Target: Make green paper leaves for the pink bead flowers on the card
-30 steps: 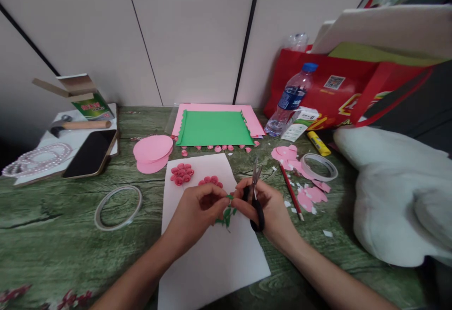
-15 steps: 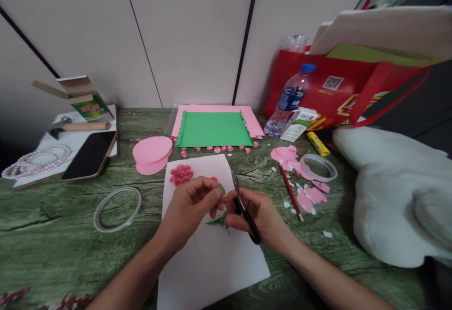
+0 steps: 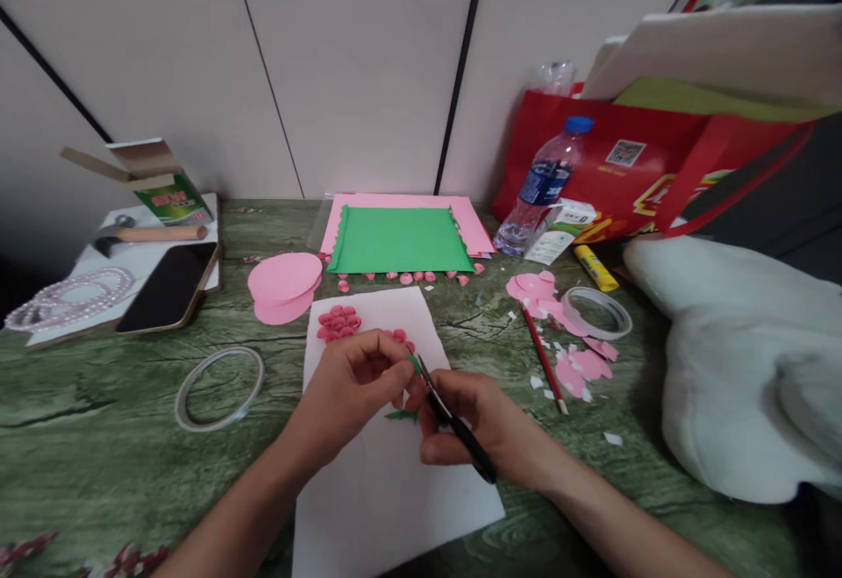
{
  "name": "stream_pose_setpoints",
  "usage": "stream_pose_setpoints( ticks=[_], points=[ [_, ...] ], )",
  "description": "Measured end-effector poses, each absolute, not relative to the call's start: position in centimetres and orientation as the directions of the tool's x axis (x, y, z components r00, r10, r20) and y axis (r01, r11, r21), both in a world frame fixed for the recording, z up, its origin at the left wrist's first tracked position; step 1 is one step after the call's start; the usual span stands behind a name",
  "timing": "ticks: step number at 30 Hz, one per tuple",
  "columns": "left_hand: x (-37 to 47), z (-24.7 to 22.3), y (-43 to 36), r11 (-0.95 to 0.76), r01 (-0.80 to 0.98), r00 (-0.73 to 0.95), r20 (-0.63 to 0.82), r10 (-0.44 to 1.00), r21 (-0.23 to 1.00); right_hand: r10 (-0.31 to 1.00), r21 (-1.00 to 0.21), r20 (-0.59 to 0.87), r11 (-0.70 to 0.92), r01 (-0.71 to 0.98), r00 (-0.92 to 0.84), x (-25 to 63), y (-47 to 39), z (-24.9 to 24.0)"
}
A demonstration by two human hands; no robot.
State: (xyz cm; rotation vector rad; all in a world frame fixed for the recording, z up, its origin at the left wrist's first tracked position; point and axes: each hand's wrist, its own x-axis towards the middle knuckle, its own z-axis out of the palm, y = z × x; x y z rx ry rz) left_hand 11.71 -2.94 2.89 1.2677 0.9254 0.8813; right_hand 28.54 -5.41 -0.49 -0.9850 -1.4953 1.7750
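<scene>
Between the thumb and fingers of my left hand (image 3: 359, 389) is a small piece of green paper (image 3: 414, 362), pinched over the white sheet. My right hand (image 3: 483, 424) grips a pair of scissors (image 3: 453, 424) with black handles; their blades point up and left and reach the green piece. On the white sheet (image 3: 368, 508) lies a pink paper flower (image 3: 339, 322) made of several curled petals. A second pink flower (image 3: 399, 338) is partly covered by my left hand. Below my fingers, a green paper leaf (image 3: 401, 415) shows in part.
A tape roll (image 3: 220, 389) and pink paper circles (image 3: 284, 280) lie left of the sheet. Behind it are green paper (image 3: 401, 240) and loose petals. To the right are a red pencil (image 3: 545, 359), pink scraps, another tape roll (image 3: 597, 312), a glue stick (image 3: 595, 267) and a bottle (image 3: 543, 183).
My right hand has dropped slightly, and the scissors have tilted further left, their blades now against the green piece. My left hand stays nearly in place.
</scene>
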Motion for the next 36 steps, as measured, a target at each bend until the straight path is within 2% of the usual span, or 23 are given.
stream_pose_setpoints(
  ticks=[6,12,21,36],
  points=[
    [11.7,2.3,-3.0,0.085,-0.102,0.332,-0.046,0.942,0.991,0.815,-0.980,-0.142,-0.195,-0.035,-0.562,28.5,-5.5,-0.5],
    [12.2,2.2,-3.5,0.084,-0.149,0.295,-0.037,0.955,0.985,0.785,-0.960,-0.072,-0.221,-0.170,-0.615,28.1,-5.6,-0.6],
    [12.9,2.0,-3.7,0.065,-0.191,0.244,-0.016,0.970,0.979,0.803,-0.978,-0.080,-0.177,-0.107,-0.590,28.3,-5.7,-0.8],
    [13.1,1.7,-3.8,0.044,-0.195,0.214,-0.002,0.977,0.980,0.819,-0.982,-0.081,-0.165,-0.098,-0.568,28.2,-5.5,-1.1]
  ],
)
